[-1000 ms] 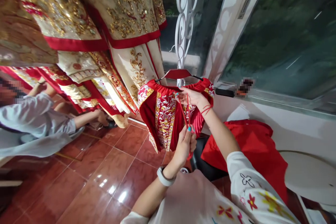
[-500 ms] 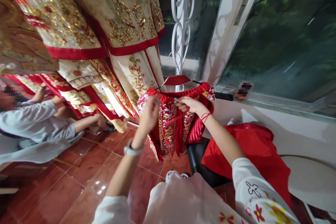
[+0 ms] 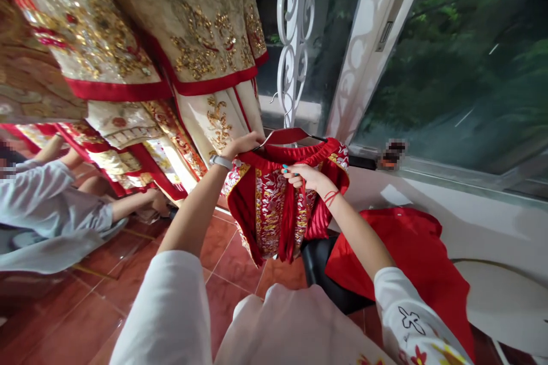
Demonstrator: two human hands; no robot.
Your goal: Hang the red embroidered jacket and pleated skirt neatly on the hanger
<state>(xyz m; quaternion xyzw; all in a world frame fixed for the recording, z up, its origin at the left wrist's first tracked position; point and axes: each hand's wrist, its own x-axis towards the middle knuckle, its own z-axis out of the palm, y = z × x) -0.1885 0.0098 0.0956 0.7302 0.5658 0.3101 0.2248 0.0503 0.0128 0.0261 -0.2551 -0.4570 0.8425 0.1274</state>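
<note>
A red embroidered skirt [image 3: 272, 211] with a gathered waistband hangs in front of me from a hanger [image 3: 286, 136]. My left hand [image 3: 246, 144] is closed over the left end of the waistband, beside the hanger; its fingertips are partly hidden. At the front of the waistband, my right hand [image 3: 303, 175] is closed in a pinch, with a bit of red cord showing below the fingers. Pleated red cloth shows on the skirt's right side, behind my right wrist.
Cream and gold embroidered garments [image 3: 209, 40] hang at the left. A white scrollwork stand [image 3: 291, 40] rises before the window. Red cloth [image 3: 398, 251] lies over a black seat [image 3: 319, 265] at the right. Another person [image 3: 55, 199] sits low on the left, above the red tiled floor [image 3: 231, 256].
My left hand has moved up and away from the front cords to the waistband's left end. My right hand stays at the waistband front. The long dangling cords no longer show.
</note>
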